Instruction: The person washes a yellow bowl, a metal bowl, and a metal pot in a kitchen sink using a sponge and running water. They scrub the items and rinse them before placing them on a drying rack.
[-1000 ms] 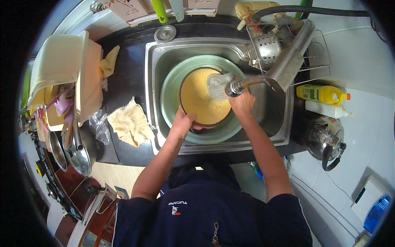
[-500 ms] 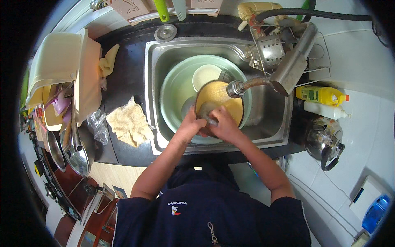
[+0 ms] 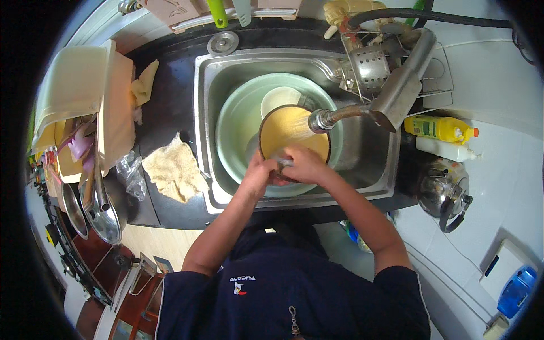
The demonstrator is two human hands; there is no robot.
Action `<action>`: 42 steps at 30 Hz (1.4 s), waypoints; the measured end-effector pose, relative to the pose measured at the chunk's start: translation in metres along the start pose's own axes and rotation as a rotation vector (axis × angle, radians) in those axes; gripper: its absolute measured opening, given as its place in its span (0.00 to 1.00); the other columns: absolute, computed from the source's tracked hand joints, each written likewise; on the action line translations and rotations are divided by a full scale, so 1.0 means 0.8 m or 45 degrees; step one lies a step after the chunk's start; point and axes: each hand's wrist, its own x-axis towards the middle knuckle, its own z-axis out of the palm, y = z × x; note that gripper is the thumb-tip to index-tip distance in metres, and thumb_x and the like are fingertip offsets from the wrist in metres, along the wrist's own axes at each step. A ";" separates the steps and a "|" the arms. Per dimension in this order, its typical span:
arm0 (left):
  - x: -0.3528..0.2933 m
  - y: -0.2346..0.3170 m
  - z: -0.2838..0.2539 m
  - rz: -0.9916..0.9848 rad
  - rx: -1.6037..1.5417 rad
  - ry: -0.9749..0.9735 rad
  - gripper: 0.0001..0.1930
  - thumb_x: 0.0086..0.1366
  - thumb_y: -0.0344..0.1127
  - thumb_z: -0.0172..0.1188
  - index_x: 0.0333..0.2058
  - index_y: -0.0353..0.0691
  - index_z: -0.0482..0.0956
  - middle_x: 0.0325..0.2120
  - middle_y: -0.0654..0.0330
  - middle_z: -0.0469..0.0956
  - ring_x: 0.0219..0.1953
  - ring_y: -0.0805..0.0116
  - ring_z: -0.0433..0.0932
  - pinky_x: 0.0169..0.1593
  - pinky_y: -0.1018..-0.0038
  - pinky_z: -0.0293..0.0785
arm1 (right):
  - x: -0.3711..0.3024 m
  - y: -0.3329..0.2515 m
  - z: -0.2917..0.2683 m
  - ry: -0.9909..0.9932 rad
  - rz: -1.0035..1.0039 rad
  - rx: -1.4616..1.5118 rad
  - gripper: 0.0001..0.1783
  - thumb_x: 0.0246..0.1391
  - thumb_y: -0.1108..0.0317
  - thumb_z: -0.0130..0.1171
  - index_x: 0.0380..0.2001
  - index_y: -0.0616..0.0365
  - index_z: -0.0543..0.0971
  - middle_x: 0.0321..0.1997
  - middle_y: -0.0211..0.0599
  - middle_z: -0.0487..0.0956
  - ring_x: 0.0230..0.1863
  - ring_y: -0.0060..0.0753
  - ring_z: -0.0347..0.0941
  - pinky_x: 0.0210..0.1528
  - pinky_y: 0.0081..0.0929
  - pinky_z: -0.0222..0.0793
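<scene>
Over the green basin (image 3: pixel 229 113) in the sink, my left hand (image 3: pixel 260 174) grips the near-left edge of a yellow bowl (image 3: pixel 276 129) with a dark rim. The bowl is tilted and its inside faces up. Pressed to the bowl's near rim, my right hand (image 3: pixel 306 165) has its fingers closed round a greyish scrubbing pad (image 3: pixel 280 160), mostly hidden by the fingers. Water falls from the faucet head (image 3: pixel 321 120) into the bowl. Behind it, a white bowl (image 3: pixel 280 98) lies in the basin's water.
The steel sink (image 3: pixel 369 164) surrounds the basin. A beige cloth (image 3: pixel 174 170) and a cream bin (image 3: pixel 116 102) with utensils are on the left. To the right are a wire rack (image 3: pixel 442 85), a yellow bottle (image 3: pixel 436 129), a white bottle (image 3: pixel 445 148) and a steel kettle (image 3: pixel 442 190).
My right hand and the pad have moved from the bowl's inside to its near rim. The bowl has shifted slightly left and up, showing more of its yellow inside.
</scene>
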 end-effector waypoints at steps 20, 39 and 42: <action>0.010 0.004 -0.010 0.061 0.098 -0.047 0.22 0.55 0.33 0.52 0.49 0.36 0.63 0.38 0.56 0.74 0.33 0.67 0.77 0.31 0.72 0.78 | 0.035 0.025 -0.002 0.864 -0.147 -0.342 0.21 0.41 0.75 0.52 0.44 0.53 0.73 0.44 0.46 0.72 0.51 0.50 0.65 0.53 0.45 0.62; 0.001 0.018 -0.005 -0.072 0.183 -0.160 0.30 0.54 0.30 0.54 0.56 0.36 0.57 0.41 0.55 0.73 0.34 0.64 0.78 0.27 0.75 0.78 | 0.039 0.018 -0.043 0.609 -0.337 0.000 0.20 0.42 0.76 0.51 0.43 0.52 0.73 0.44 0.36 0.71 0.49 0.40 0.67 0.53 0.33 0.62; 0.004 0.025 -0.010 -0.060 0.153 -0.247 0.33 0.55 0.38 0.59 0.57 0.36 0.55 0.44 0.52 0.71 0.34 0.62 0.79 0.31 0.75 0.77 | 0.044 -0.002 -0.008 0.306 -0.402 0.876 0.22 0.42 0.79 0.50 0.45 0.52 0.69 0.43 0.31 0.70 0.48 0.30 0.65 0.52 0.26 0.61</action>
